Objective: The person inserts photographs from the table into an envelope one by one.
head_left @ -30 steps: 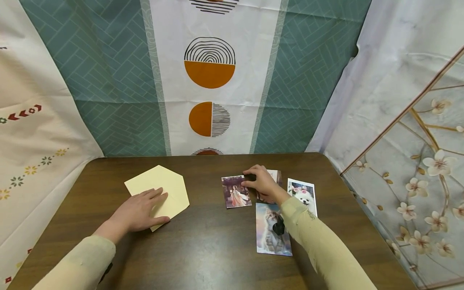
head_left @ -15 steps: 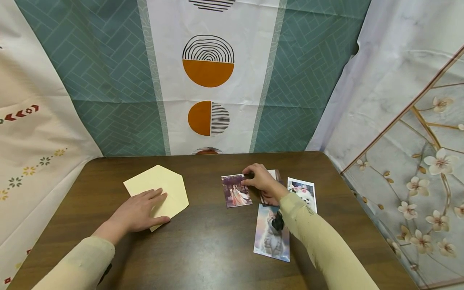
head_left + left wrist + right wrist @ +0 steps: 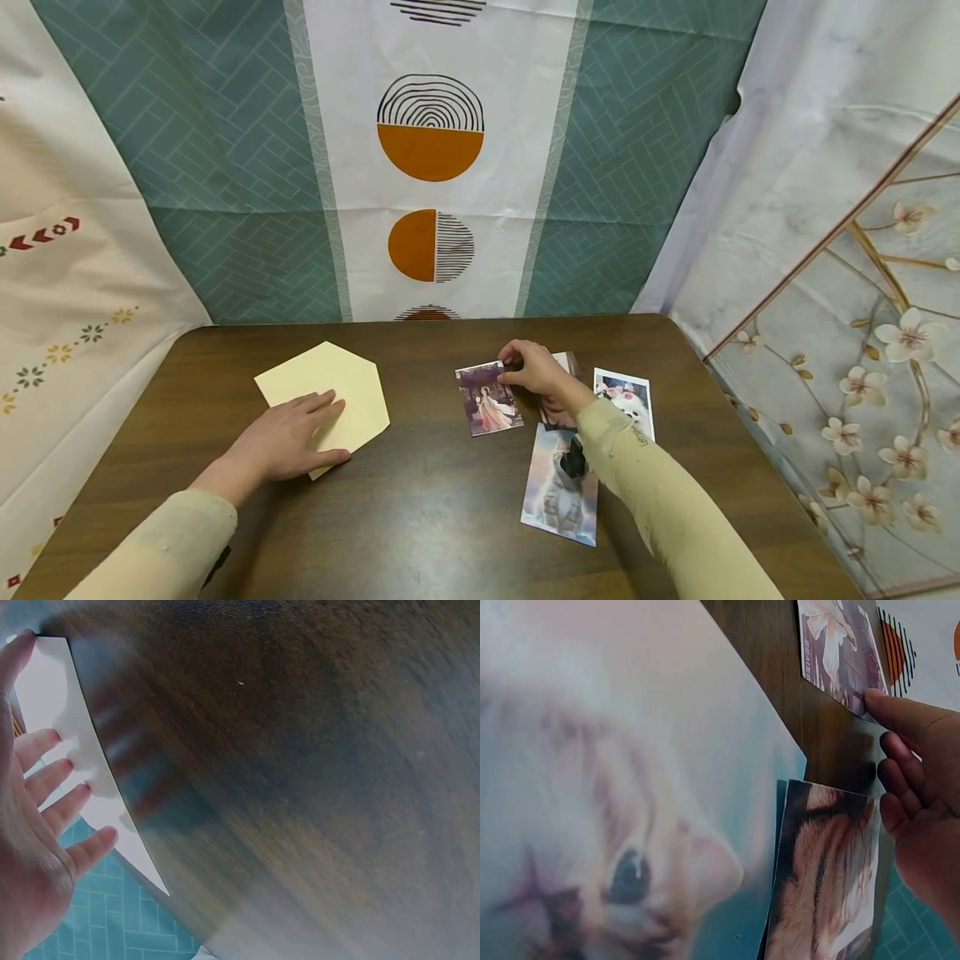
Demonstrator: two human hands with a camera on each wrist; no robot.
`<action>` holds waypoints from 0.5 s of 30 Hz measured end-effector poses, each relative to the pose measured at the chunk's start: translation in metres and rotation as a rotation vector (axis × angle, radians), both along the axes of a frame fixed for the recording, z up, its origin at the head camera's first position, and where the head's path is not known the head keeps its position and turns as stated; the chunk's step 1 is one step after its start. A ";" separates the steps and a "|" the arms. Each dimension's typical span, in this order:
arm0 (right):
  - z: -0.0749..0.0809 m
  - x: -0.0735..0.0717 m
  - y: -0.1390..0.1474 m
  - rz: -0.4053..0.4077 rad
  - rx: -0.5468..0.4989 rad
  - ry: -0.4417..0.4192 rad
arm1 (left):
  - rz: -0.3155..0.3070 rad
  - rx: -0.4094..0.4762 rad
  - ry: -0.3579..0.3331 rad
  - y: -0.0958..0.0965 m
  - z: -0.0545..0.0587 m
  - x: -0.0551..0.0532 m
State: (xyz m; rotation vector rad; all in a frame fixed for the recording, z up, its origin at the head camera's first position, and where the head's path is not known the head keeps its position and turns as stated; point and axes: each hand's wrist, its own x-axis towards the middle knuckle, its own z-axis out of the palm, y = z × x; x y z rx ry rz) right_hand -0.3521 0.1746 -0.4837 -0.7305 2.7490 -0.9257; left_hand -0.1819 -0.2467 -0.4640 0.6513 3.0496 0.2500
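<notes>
My left hand rests with its fingers spread on a pale yellow paper, shaped like an envelope with its flap unfolded. In the left wrist view, those straight fingers lie over the paper's near part. Over on the right, my right hand pinches the upper right corner of a small purple picture card showing a figure in a pale gown. The right wrist view has the thumb on this card's corner and the other fingers curled. Beneath that hand lies a brownish picture card, partly hidden.
A kitten picture card lies below the right hand, touching or overlapping the brownish card. Further right is a white dog picture card, partly covered by the sleeve. The brown table ends at hanging cloths behind and at both sides.
The kitten card has shifted slightly left and toward me and turned a little. The purple card has tilted slightly at the right hand. The left hand stays in place.
</notes>
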 end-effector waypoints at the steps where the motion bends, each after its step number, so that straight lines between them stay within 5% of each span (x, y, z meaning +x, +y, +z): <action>1: 0.000 0.001 -0.001 -0.007 -0.008 -0.013 | 0.000 0.001 -0.001 0.000 0.000 0.000; 15: -0.001 0.004 -0.005 -0.057 -0.140 -0.036 | -0.057 -0.054 0.024 -0.008 0.004 -0.001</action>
